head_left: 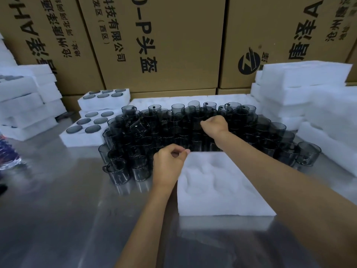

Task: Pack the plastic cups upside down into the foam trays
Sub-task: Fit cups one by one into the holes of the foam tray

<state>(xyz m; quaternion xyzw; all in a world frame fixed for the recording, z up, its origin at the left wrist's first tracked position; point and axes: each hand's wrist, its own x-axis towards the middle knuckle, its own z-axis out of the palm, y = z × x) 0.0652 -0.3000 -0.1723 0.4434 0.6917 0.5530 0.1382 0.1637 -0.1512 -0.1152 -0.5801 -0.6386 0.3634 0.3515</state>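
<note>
Filled foam trays [85, 130] stacked far L, cups inside upside down. Smoky plastic cups [173, 130] massed mid-table. L hand [169, 164] at far-L corner of empty foam tray [218, 186], fingers curled, thumb-forefinger pinched; can't tell if anything is held. R hand [214, 125] reaches into the cups, fingers curled; grasp hidden.

A steel table [58, 219] carries an empty foam tray [222, 190] under the hands, cups [173, 130] beyond them, filled trays [90, 130] further left.
</note>
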